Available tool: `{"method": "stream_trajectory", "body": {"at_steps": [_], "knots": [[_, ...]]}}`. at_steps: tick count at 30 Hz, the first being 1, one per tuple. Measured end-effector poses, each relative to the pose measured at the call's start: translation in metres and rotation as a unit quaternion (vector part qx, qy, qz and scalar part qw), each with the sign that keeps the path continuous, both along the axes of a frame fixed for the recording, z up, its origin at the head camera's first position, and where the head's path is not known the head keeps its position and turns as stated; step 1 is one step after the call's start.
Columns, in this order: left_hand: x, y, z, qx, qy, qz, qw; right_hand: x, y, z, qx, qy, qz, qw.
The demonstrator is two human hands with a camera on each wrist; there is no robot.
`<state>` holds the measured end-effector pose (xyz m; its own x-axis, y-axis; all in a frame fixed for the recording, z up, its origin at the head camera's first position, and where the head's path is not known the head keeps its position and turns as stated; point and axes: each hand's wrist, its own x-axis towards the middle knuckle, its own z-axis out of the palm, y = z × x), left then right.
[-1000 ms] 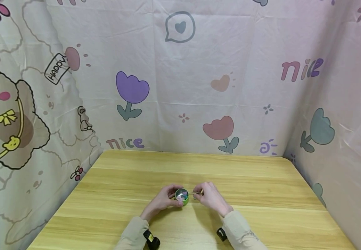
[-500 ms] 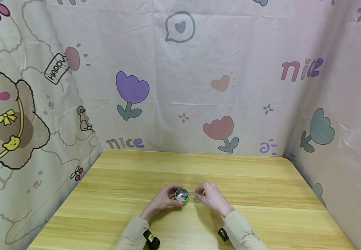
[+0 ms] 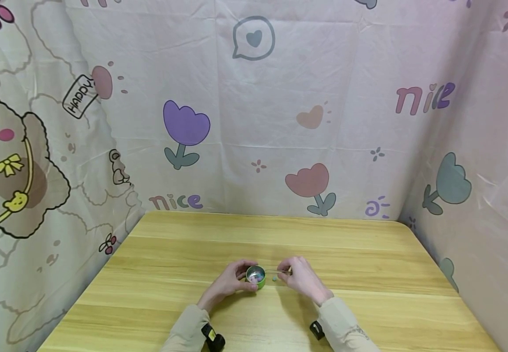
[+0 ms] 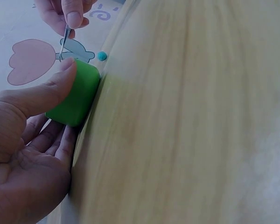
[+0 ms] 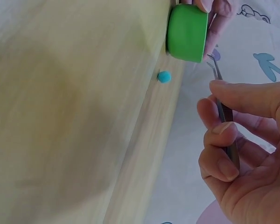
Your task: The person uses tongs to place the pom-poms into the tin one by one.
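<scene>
A small green cup (image 3: 255,276) with a shiny inside stands on the wooden table (image 3: 192,254), and my left hand (image 3: 232,280) grips it, thumb and fingers curled round its wall (image 4: 77,93). My right hand (image 3: 298,277) pinches thin metal tweezers (image 5: 224,112) whose tips (image 5: 210,58) hover just right of the cup (image 5: 187,31). A tiny teal bead (image 3: 274,278) lies on the table between the cup and my right hand; the same bead (image 5: 164,76) shows in the right wrist view and, as a teal bead (image 4: 101,56), in the left wrist view. The tweezers' tips hold nothing I can see.
A cartoon-printed cloth (image 3: 254,107) with tulips and a dog walls in the table at the back and both sides. The table's right edge (image 3: 434,264) meets the cloth. Small black wrist devices (image 3: 213,337) sit on both sleeves.
My right hand has drawn the tweezers a little to the right, away from the cup's mouth. The teal bead now lies bare on the table. My left hand has not moved.
</scene>
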<state>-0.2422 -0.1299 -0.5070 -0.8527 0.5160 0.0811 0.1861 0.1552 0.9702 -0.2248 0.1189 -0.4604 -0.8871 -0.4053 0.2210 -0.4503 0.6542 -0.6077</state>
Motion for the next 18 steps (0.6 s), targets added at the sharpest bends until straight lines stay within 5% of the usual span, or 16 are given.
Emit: {"method": "stream_trajectory", "body": {"at_steps": [18], "knots": [[-0.001, 0.000, -0.002, 0.001, -0.001, -0.002, 1.0000, -0.003, 0.014, -0.005, -0.073, -0.041, 0.002, 0.996]]}}
